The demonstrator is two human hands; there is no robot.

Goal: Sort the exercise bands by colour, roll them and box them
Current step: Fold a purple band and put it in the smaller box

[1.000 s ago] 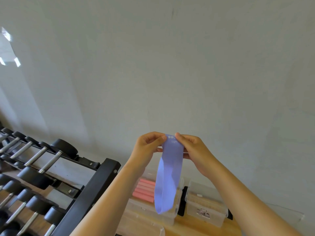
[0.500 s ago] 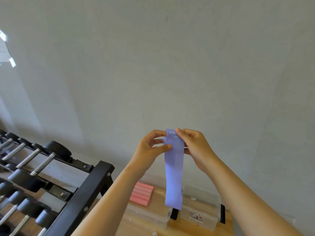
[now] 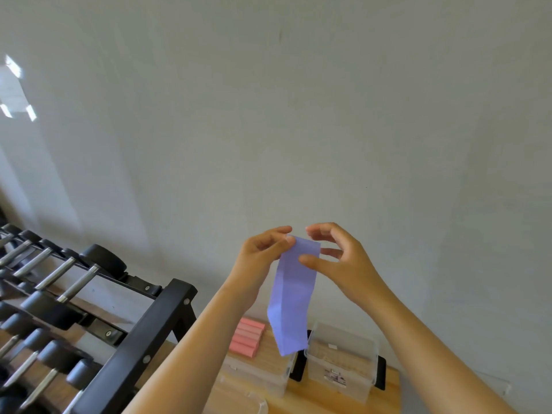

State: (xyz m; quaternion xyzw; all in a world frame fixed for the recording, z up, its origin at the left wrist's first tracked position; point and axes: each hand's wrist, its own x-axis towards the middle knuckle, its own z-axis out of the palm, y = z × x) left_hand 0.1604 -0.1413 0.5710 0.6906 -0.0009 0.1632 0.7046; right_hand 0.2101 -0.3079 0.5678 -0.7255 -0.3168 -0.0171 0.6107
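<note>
Purple band (image 3: 294, 297) hangs unrolled above the bench (image 3: 298, 395), left hand (image 3: 260, 258) pinching its top corner, right hand (image 3: 343, 264) pinching its edge. Pink rolls (image 3: 246, 339) already sit in the left box (image 3: 257, 375); right box (image 3: 340, 366) looks empty.

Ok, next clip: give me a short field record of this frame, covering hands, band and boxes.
left hand: pinches the purple band at its top corner
right hand: thumb on the band's front, fingers curled behind it
purple band: unrolled, hanging down from the hands
pink rolls: side by side in the left clear box
right clear box: no bands visible inside
surroundings: wooden table, dumbbell rack to the left
</note>
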